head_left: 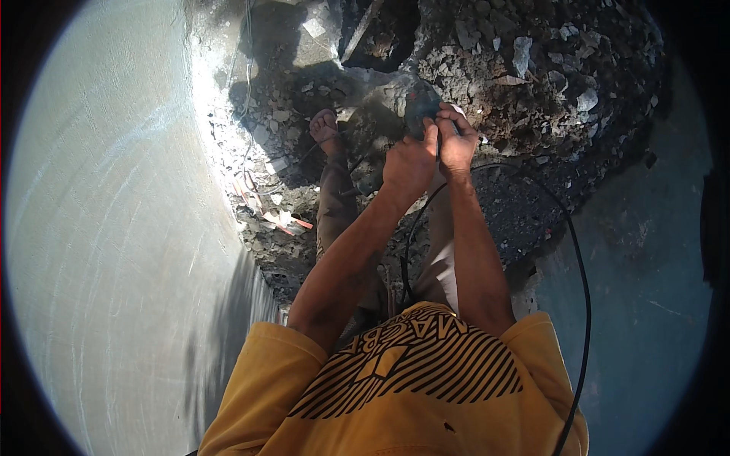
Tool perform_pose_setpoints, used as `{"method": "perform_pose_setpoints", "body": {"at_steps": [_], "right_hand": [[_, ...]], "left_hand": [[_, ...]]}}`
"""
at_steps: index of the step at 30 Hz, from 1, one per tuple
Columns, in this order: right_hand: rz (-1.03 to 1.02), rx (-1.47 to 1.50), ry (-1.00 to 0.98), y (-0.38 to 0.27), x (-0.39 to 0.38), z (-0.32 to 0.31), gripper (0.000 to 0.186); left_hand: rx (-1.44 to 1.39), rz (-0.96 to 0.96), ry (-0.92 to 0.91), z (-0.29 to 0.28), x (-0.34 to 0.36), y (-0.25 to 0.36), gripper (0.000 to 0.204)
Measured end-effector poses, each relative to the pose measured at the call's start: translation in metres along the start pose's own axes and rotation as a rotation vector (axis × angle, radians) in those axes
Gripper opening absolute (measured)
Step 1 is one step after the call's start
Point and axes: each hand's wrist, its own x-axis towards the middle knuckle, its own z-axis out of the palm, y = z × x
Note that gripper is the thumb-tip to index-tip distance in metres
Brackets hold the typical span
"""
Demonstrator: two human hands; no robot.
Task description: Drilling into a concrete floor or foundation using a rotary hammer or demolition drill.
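Out in front of me, both hands are closed around a dark teal power tool with small reddish marks. My left hand wraps its near left part, thumb lying along it. Beside it, almost touching, my right hand grips the right side with bent fingers. Much of the tool is hidden by the hands and shadow, so its exact kind and tip cannot be made out. A black cable curves from near my hands down past my right side.
A pale wall rises on the left and a bluish-grey surface lies on the right. Broken rubble and soil heap at the far right, near a dark hollow. My bare foot rests on debris. Orange-red scraps lie by the wall.
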Motion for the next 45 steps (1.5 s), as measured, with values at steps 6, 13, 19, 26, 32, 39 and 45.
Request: {"method": "perform_pose_setpoints", "body": {"at_steps": [6, 13, 19, 26, 32, 39, 45], "right_hand": [[-0.024, -0.035, -0.009, 0.001, 0.000, -0.002, 0.011], [-0.048, -0.060, 0.006, 0.002, 0.001, -0.003, 0.010], [0.022, -0.019, 0.014, -0.006, 0.000, 0.004, 0.011], [-0.006, -0.178, -0.073, -0.005, 0.006, -0.014, 0.011], [0.076, 0.025, -0.006, -0.004, -0.002, -0.009, 0.010], [-0.029, -0.037, -0.006, 0.001, -0.004, -0.014, 0.013], [-0.134, -0.091, -0.020, 0.008, -0.004, -0.017, 0.015]], "left_hand": [[-0.002, -0.010, -0.002, 0.001, 0.001, 0.003, 0.067], [-0.068, -0.024, -0.063, -0.003, 0.003, 0.001, 0.070], [-0.022, -0.035, -0.059, -0.002, 0.001, 0.002, 0.072], [-0.095, -0.046, -0.042, -0.001, 0.005, 0.013, 0.073], [-0.035, -0.043, -0.031, 0.007, 0.000, 0.011, 0.071], [-0.034, -0.043, -0.056, 0.008, -0.003, 0.013, 0.070], [-0.015, -0.018, -0.059, 0.011, -0.005, 0.012, 0.072]]}}
